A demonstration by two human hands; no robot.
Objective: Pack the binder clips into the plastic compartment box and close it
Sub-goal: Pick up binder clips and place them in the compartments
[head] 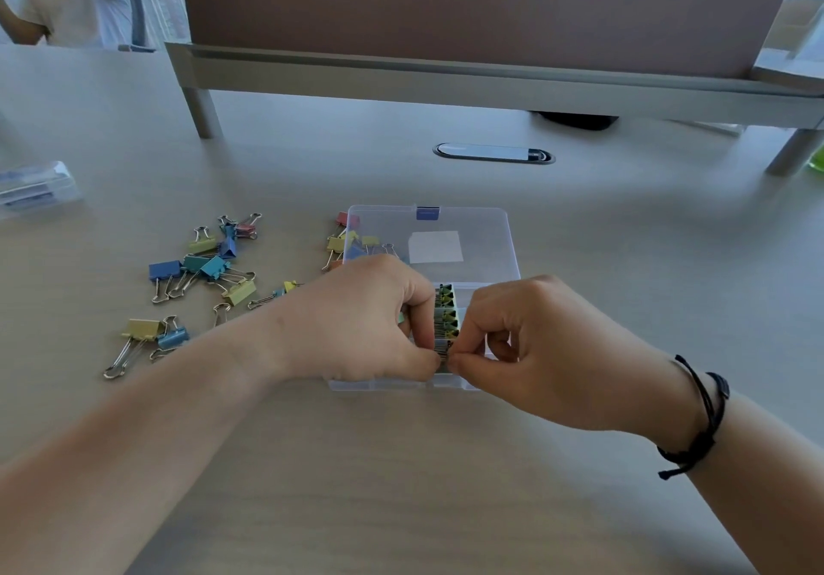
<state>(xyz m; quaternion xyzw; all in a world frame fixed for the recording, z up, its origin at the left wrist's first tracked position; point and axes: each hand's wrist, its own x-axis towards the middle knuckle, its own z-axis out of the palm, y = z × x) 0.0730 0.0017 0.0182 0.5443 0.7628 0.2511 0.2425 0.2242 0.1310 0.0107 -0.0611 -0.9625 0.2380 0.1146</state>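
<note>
A clear plastic compartment box (379,383) lies on the desk with its lid (472,222) swung open away from me. A row of binder clips (446,311) stands packed in a middle compartment. My left hand (361,320) and my right hand (530,351) meet over the box's near end. Both pinch a small binder clip (444,355) between fingertips at the front of that row. Several loose coloured binder clips (200,271) lie scattered on the desk to the left, and a few more (341,240) sit beside the lid's left edge.
A second clear plastic case (35,188) lies at the far left. A desk divider on metal legs (203,112) runs across the back, with a cable grommet (492,153) in front of it. A person sits at the top left.
</note>
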